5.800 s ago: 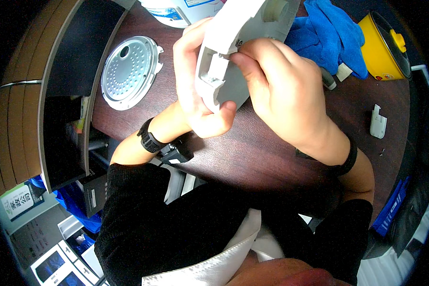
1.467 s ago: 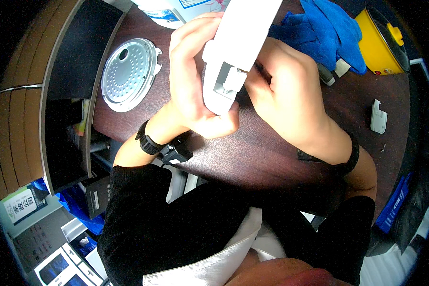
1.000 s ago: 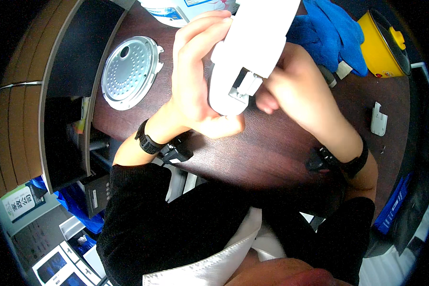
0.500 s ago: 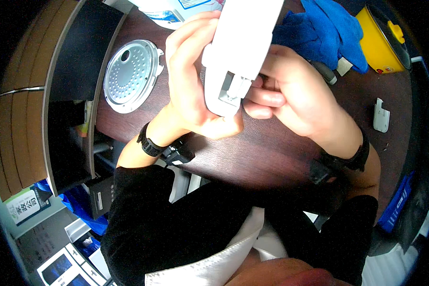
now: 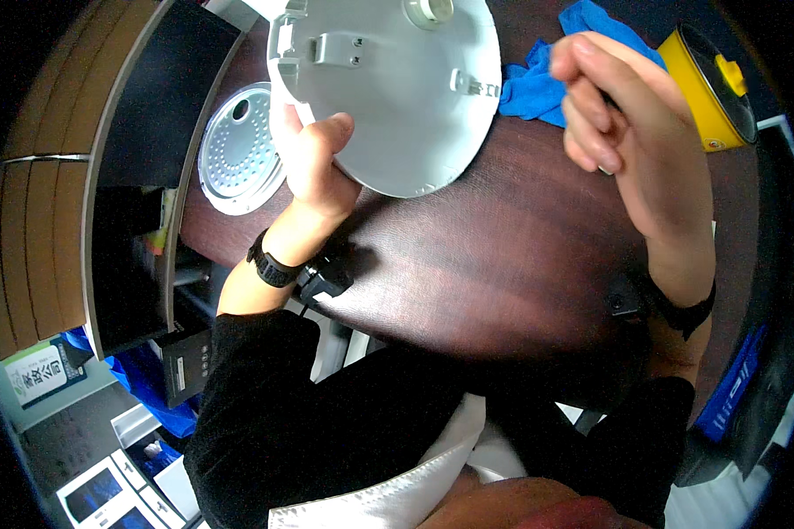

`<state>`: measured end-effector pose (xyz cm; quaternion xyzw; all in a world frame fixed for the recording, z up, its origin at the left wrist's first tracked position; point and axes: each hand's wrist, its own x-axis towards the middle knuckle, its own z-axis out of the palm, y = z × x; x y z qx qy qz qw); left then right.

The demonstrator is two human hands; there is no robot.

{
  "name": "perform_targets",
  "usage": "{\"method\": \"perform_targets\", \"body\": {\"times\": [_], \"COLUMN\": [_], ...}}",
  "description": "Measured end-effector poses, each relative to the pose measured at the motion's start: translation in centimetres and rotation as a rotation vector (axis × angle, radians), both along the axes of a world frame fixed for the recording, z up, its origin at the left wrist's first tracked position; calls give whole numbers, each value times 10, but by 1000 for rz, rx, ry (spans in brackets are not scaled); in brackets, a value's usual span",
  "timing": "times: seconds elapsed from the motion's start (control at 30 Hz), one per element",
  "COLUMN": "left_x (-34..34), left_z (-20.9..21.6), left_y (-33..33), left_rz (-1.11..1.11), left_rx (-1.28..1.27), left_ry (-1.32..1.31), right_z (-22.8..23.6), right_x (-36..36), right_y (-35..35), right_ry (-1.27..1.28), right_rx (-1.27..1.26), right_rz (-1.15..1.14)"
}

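Note:
My left hand is closed on the rim of a round white appliance lid, thumb over its near left edge. The lid is tilted up with its hollow inner side showing. A round fitting, a bracket with two screws and a small latch part are on that side. To the right, my right hand is raised apart from the lid, fingers curled, thumb and fingertip together; anything pinched there is hidden. Behind the lid on the left lies a round perforated metal plate, partly covered.
A blue cloth lies at the back right, beside a yellow pot with a dark lid. A dark shelf unit borders the brown table on the left. A small black device sits under my left wrist.
The white lid has turned from edge-on to show its inner side and shifted left. My right hand has come off it and moved right and up.

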<state>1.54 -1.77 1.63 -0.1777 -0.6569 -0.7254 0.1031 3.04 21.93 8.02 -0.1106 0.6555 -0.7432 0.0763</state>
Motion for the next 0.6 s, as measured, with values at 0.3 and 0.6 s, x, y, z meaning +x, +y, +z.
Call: {"method": "perform_targets", "body": {"times": [0.3, 0.6], "left_x": [-5, 8], "left_z": [-4, 10], "left_y": [3, 9], "left_rz": [101, -111], "left_rx": [-111, 99], "left_ry": [-129, -348], "right_z": [-30, -65], "right_x": [1, 12], "right_y": [33, 52], "right_ry": [62, -122], "right_rx": [521, 674], "right_rz": [-146, -373]}}
